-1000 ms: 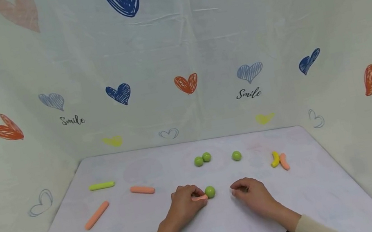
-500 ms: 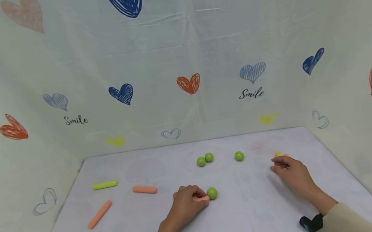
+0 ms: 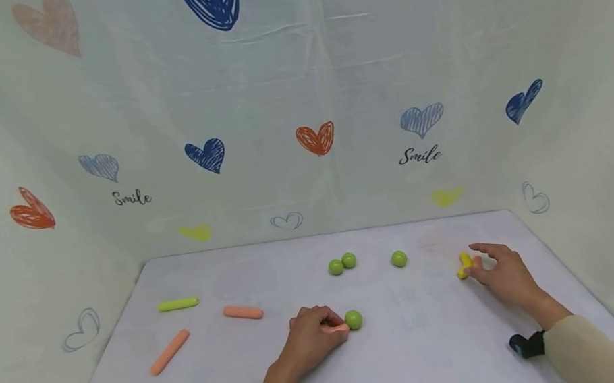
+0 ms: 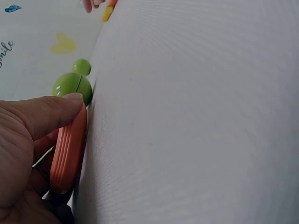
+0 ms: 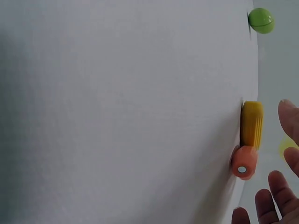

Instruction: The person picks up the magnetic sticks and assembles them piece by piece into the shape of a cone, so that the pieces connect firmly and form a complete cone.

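Near the middle of the table my left hand [image 3: 307,340] pinches a salmon-orange, ridged stick-like piece [image 4: 69,154] between thumb and fingers. The piece's far end lies at a glossy green ball [image 3: 353,319], whose seam line shows in the left wrist view. At the right, my right hand [image 3: 509,279] is held with thumb and fingers spread around a short curved orange piece [image 5: 245,162]. Against that piece lies a curved yellow one [image 5: 252,123], ridged along its side. In the right wrist view the fingers look apart from both pieces.
Two green balls [image 3: 335,267] lie together behind the hands, with another green ball [image 3: 399,259] to their right. On the left are a lime-green stick [image 3: 178,304] and two orange sticks [image 3: 243,312]. A heart-printed curtain [image 3: 354,73] stands behind the white table [image 3: 423,362].
My right hand has moved right and away from me, from beside the near green ball to the yellow and orange curved pieces, its fingers spreading. The left hand keeps its pinch in place.
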`<state>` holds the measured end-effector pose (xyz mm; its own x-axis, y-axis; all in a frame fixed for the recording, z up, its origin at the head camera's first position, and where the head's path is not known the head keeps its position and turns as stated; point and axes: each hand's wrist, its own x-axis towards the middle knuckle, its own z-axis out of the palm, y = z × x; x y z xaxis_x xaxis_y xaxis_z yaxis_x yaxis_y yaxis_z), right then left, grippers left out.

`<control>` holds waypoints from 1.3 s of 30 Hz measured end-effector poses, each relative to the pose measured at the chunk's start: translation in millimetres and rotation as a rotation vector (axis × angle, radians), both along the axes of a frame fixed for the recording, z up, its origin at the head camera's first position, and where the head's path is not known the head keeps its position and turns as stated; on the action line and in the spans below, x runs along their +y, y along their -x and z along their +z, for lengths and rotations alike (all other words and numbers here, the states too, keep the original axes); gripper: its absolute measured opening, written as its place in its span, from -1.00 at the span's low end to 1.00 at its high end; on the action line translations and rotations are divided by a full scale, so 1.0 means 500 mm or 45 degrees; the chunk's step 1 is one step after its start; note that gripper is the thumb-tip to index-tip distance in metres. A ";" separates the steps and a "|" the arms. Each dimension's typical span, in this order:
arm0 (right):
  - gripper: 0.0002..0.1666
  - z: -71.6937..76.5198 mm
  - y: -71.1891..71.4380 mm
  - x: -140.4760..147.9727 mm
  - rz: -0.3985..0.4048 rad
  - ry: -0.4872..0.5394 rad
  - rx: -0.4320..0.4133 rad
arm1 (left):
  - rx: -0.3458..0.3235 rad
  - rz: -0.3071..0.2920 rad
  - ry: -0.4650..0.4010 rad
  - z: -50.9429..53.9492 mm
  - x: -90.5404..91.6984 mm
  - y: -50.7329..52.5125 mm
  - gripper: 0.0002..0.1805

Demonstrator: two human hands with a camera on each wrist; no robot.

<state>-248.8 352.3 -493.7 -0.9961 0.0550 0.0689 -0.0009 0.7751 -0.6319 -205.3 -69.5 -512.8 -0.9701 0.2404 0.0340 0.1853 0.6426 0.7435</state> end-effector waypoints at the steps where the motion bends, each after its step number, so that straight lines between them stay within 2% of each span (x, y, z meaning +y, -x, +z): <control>1: -0.26 -0.002 0.004 0.003 0.021 0.000 -0.005 | -0.006 0.003 -0.004 0.000 0.000 0.000 -0.86; 9: -0.11 -0.014 0.032 0.013 0.100 -0.050 -0.064 | 0.006 0.004 -0.020 -0.004 -0.002 0.004 -0.87; 20: -0.02 -0.016 0.046 0.023 0.140 -0.073 -0.149 | 0.025 -0.007 -0.012 -0.006 -0.001 0.002 -0.86; 26: 0.02 -0.018 0.052 0.027 0.167 -0.130 -0.184 | 0.032 -0.008 -0.008 -0.007 -0.001 0.002 -0.87; 39: 0.02 -0.025 0.061 0.028 0.160 -0.128 -0.162 | 0.030 -0.025 -0.008 -0.009 -0.003 0.004 -0.87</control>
<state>-279.3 366.6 -506.3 -0.9958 -0.0709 -0.0587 -0.0267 0.8330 -0.5527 -207.2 -70.8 -517.3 -0.9641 0.2590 0.0582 0.2152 0.6342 0.7426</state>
